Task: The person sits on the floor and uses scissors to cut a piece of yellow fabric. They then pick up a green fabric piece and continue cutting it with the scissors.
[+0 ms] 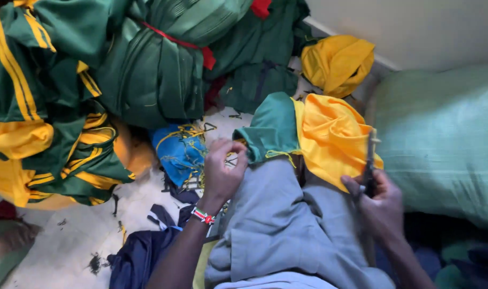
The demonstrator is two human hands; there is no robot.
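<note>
**Inspector:** Reporting on the hands first, please.

**Me:** My left hand (222, 168) is pinched shut, thumb to fingertips, at the hem of the green and yellow garment (308, 131) draped over my knee in grey trousers (278, 219). What it pinches is too fine to make out; loose yellow threads (280, 154) hang just beside it. My right hand (380, 203) is closed around a slim dark tool (370, 160), held upright against the yellow half of the cloth. Whether it is scissors or a cutter, I cannot tell; the picture is blurred there.

**Inspector:** Position and lie of the garment?

**Me:** It sits between my two hands, on my knee. Its long axis runs left to right across my lap, green end toward my left hand, yellow end toward my right. The tool stands crosswise to that, pointing away from me.

**Inspector:** Method for doing this well?

**Me:** In my judgement, keep the hem taut with the left pinch, bring the tool's tip only to the loose thread, and stay clear of the seam and my fingers.

**Inspector:** Surroundings?

**Me:** Bundled green garments (158, 64) tied with a red strip (187, 44), a blue scrap (179, 150) on the floor (78, 235), a pale green sack (442, 134) at my right.
</note>
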